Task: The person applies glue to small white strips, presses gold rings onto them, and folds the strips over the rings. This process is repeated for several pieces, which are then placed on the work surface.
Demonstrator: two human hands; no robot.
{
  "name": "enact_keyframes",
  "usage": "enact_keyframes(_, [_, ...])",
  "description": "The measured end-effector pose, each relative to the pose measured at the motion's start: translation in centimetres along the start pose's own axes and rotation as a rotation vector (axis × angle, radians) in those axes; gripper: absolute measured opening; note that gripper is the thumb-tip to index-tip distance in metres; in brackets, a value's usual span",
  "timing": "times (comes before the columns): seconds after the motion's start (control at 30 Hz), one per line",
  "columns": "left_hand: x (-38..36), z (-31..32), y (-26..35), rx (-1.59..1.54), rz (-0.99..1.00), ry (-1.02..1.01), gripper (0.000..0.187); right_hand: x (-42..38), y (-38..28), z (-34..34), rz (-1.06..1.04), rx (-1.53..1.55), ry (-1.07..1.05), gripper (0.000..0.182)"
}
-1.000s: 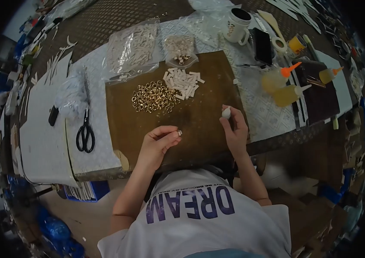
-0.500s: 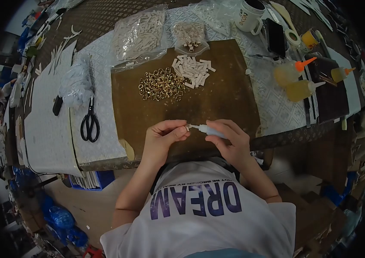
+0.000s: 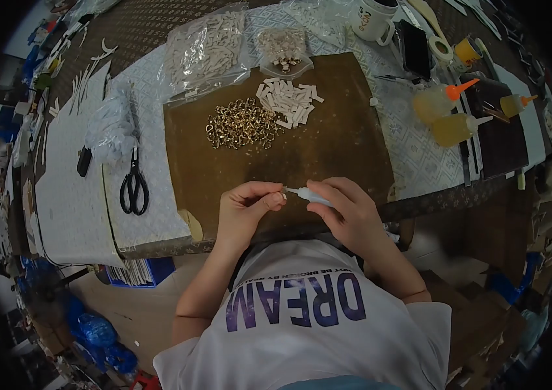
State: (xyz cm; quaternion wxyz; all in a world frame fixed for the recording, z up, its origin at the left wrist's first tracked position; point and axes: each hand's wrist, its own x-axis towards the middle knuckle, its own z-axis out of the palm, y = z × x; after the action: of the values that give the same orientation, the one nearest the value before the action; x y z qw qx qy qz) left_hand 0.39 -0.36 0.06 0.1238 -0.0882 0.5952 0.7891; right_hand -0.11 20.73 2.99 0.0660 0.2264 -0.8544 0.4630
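My left hand (image 3: 253, 205) pinches a small white strip (image 3: 283, 195) between thumb and fingertips, near the front edge of the brown mat (image 3: 341, 143). Closed around a small pale glue bottle (image 3: 313, 197) is my right hand (image 3: 347, 205), with the narrow nozzle pointing left and meeting or almost meeting the strip. Whether glue is coming out is too small to see. Farther up the mat lies a heap of gold-coloured metal clasps (image 3: 243, 125). A pile of white strips (image 3: 289, 103) touches its right side.
Two clear bags, a large one (image 3: 204, 49) and a smaller one (image 3: 282, 49), lie behind the piles. Black scissors (image 3: 134, 188) rest at left. To the right are yellowish squeeze bottles (image 3: 451, 130), a phone (image 3: 414, 51), a mug (image 3: 375, 23) and a tape roll (image 3: 440, 49).
The view has shifted slightly, so the table things sit a little higher and farther left. Both hands keep their holds, and the bottle nozzle stays at the strip.
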Motion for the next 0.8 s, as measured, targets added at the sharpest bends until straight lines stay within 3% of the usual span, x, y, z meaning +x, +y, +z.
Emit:
enact_keyframes(0.27, [0.1,-0.2,-0.9,-0.061,-0.032,-0.005,0.014,0.4,-0.3,-0.2,-0.031,-0.061,-0.040,0.035])
enact_keyframes(0.57, [0.1,-0.6,-1.3,-0.111,-0.101,-0.015,0.015,-0.2,0.7,0.1,0.180,0.165,-0.089,0.034])
enact_keyframes(0.67, [0.1,-0.3,-1.4,-0.016,-0.042,-0.017,0.015,0.2,0.4,0.0,-0.004,-0.057,-0.072,0.034])
enact_keyframes(0.77, [0.1,-0.3,-1.6,-0.020,-0.033,-0.012,0.015,0.3,-0.1,-0.2,-0.007,-0.116,-0.089,0.033])
enact_keyframes(0.8, [0.2,-0.3,-1.5,-0.077,-0.055,-0.010,0.015,0.3,-0.1,-0.3,0.082,0.000,-0.105,0.032])
